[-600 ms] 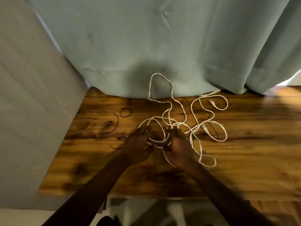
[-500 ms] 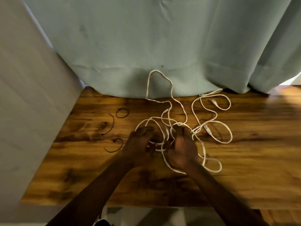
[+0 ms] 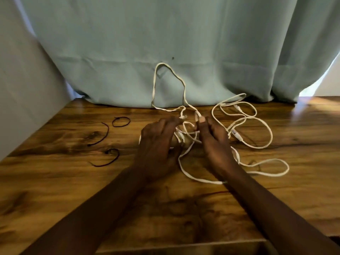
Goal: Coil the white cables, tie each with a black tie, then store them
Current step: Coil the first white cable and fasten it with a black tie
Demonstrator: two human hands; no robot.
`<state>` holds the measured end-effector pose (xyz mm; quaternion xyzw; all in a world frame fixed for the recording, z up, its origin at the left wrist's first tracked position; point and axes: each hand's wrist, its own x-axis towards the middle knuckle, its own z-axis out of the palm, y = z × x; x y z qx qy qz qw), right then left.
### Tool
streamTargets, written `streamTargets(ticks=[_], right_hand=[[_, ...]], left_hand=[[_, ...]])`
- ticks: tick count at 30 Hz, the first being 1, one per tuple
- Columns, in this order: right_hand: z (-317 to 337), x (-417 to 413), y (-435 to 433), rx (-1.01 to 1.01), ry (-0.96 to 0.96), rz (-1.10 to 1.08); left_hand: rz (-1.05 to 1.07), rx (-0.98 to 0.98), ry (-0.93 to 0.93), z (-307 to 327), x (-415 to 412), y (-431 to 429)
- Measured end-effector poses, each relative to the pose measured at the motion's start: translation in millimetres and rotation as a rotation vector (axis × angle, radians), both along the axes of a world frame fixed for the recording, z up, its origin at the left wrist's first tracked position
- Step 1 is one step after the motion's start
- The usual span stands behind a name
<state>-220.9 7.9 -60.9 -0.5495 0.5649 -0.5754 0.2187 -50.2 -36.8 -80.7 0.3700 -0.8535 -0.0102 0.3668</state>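
Observation:
A tangle of white cables (image 3: 257,124) lies spread over the middle and right of the wooden table (image 3: 55,181). One loop stands up against the curtain. My left hand (image 3: 158,142) pinches a white cable end at its fingertips. My right hand (image 3: 213,142) pinches another strand of the white cables between thumb and finger. Both hands sit in the middle of the tangle, a little apart. Three black ties lie to the left: a closed ring (image 3: 121,121), a curved strand (image 3: 103,135) and a hooked one (image 3: 108,159).
A pale green curtain (image 3: 165,52) hangs along the table's far edge. A grey wall (image 3: 22,89) borders the left side. The table's near edge (image 3: 184,245) runs across the bottom of the view.
Both hands have lifted and moved farther from me, now pinching cable strands at their fingertips. The view has tilted so the table fills more of it.

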Motion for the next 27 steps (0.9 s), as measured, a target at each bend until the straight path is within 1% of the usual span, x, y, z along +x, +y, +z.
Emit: streamTargets(ticks=[1,3,5,6,7,9,10,11,13,15,17,18,19,20,21,23,24,25,27], right_hand=[[9.7,1.1,2.4,-0.037,0.01,0.063],[35.6,6.5,10.1,-0.041,0.029,0.239],[71.8,13.7,16.1,0.027,0.007,0.438],[92.5,15.5,17.6,0.055,-0.026,0.509],[113.0,16.1,18.7,0.078,-0.087,0.566],[151.9,12.0,19.0,0.093,-0.28,0.683],[167.2,8.2,19.0,0.084,-0.378,0.737],[181.1,4.6,19.6,0.061,-0.449,0.781],[197.0,0.8,21.5,0.012,-0.55,0.837],[206.2,-2.0,21.8,-0.05,-0.679,0.858],[215.9,-9.4,21.0,-0.132,-0.834,0.844],[219.6,-14.6,20.2,-0.165,-0.891,0.82],[222.0,-19.8,18.9,-0.19,-0.93,0.784],[222.3,-25.0,17.7,-0.21,-0.961,0.742],[221.5,-30.8,15.8,-0.238,-0.991,0.703],[219.7,-44.5,14.7,-0.309,-1.062,0.648],[220.4,-54.6,16.8,-0.348,-1.102,0.627],[220.4,-67.0,18.9,-0.387,-1.14,0.606],[218.1,-88.8,22.7,-0.413,-1.187,0.593]], left_hand=[[-0.016,-0.018,0.046,3.4,-0.8,3.2],[-0.07,-0.047,0.154,12.9,-2.2,9.9],[-0.169,0.023,0.31,30.2,-6.3,14.3],[-0.23,0.11,0.423,42.9,-8.2,16.8],[-0.286,0.237,0.567,57.8,-10.6,21.2],[-0.372,0.525,0.882,91.5,-11.6,25.1],[-0.408,0.648,1.002,106.1,-9.5,25.5],[-0.45,0.737,1.08,120.9,-4.7,24.8],[-0.582,0.852,1.133,142.4,7.4,21.7],[-0.743,0.978,1.089,152.7,21.5,18.0],[-0.775,1.053,1.005,152.0,35.0,16.9],[-0.733,1.071,0.981,147.7,40.9,16.3],[-0.667,1.063,0.96,143.7,45.5,15.9],[-0.56,0.993,0.92,138.9,49.5,13.0],[-0.416,0.853,0.837,135.4,53.6,9.5],[-0.126,0.484,0.634,132.0,66.0,3.0],[-0.037,0.35,0.601,130.4,74.5,-1.9],[0.012,0.287,0.641,129.2,84.2,-6.3],[0.046,0.238,0.768,127.7,101.5,-10.5]])
